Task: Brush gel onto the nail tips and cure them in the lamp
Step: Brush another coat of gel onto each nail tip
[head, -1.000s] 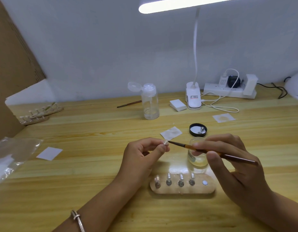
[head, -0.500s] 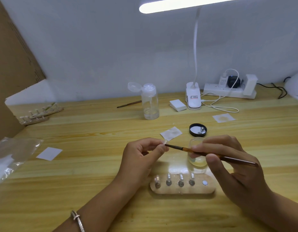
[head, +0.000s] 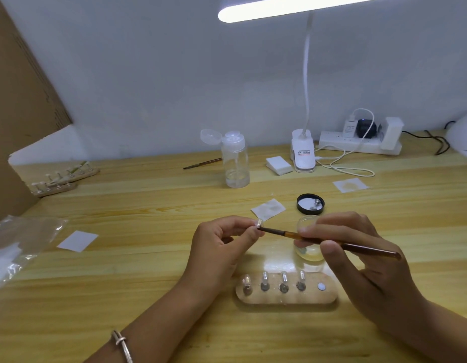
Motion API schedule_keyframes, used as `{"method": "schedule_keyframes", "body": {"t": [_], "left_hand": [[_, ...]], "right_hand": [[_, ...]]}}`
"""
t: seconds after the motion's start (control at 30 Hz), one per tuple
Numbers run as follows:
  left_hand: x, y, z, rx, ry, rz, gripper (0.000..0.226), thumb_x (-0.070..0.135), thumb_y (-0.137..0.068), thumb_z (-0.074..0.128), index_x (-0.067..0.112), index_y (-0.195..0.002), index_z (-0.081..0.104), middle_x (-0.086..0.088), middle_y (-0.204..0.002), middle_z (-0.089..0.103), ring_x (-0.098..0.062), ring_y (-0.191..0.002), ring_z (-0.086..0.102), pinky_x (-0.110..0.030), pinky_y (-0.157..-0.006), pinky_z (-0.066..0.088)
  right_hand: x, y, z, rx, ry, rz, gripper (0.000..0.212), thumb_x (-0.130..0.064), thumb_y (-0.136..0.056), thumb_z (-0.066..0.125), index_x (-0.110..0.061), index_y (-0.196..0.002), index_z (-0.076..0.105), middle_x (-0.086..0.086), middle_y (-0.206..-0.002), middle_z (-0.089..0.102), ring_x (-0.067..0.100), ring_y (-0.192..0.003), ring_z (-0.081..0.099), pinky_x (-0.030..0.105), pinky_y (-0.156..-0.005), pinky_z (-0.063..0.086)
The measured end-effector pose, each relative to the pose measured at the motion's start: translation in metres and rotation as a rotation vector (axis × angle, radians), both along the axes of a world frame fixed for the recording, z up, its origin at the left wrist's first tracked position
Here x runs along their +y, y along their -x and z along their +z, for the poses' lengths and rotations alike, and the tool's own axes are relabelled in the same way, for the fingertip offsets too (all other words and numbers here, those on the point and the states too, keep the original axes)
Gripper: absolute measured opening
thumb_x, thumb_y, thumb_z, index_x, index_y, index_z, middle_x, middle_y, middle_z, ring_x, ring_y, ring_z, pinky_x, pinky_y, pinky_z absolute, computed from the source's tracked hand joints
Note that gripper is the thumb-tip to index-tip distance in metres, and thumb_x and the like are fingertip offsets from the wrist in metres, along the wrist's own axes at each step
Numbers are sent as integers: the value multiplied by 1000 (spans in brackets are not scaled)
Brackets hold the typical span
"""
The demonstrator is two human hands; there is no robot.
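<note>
Near the middle of the table [head: 122, 284], the left hand [head: 222, 247] pinches a nail tip [head: 259, 223] in curled fingers, and the right hand [head: 358, 258] grips a brush [head: 284, 233] like a pen. Its bristles have slid slightly across the tip since a second ago, so gel is probably going on. Just behind stands the open jar [head: 309, 255]; nearer, a stand [head: 287, 297] holds four more.

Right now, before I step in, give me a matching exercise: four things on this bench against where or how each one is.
Things:
1. brush
2. nail tip
3. black lid
4. pump bottle

States:
A. flip cap open, standing at the back of the table
B. pinched in the left hand
C. held in the right hand
D. lying inside up behind the gel jar

Pairs: 1-C, 2-B, 3-D, 4-A
</note>
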State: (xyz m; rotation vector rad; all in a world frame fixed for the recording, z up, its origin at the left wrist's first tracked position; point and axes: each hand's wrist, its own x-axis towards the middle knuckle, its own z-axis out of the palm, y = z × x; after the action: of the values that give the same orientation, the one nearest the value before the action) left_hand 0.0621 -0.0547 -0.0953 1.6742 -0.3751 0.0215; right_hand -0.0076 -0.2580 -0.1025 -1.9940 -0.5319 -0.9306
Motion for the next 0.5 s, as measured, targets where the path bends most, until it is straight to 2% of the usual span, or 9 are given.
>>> {"method": "schedule_keyframes", "body": {"t": [0.17,0.3,0.4,0.5], "left_hand": [[0,-1,0,-11,-28,29,9,16,-82,76,23,-78,79,5,-83,77,-9,-80,68,-18,-67,45],[0,-1,0,-17,-31,27,6,18,-83,77,22,-79,79,6,-84,77,-18,-84,69,-24,-67,46],[0,-1,0,-23,-35,38,9,17,-82,77,26,-79,79,7,-82,76,-7,-73,63,-20,-63,44],[0,-1,1,-33,-40,39,18,14,-83,76,31,-80,79,11,-80,75,1,-73,62,-16,-61,43]], "right_hand": [[0,1,2,-19,-28,-9,31,-43,-105,43,-26,-110,68,-22,-106,70,10,-108,61,31,-90,45],[-1,-1,0,9,-32,-60,29,-38,-103,43,-25,-108,69,-22,-103,70,16,-109,61,40,-90,46],[0,-1,1,10,-17,-32,33,-42,-105,41,-25,-108,68,-21,-100,70,15,-108,61,38,-89,46],[1,1,2,3,-23,18,34,-43,-105,40,-24,-108,68,-19,-98,70,14,-106,61,35,-88,46]]}}
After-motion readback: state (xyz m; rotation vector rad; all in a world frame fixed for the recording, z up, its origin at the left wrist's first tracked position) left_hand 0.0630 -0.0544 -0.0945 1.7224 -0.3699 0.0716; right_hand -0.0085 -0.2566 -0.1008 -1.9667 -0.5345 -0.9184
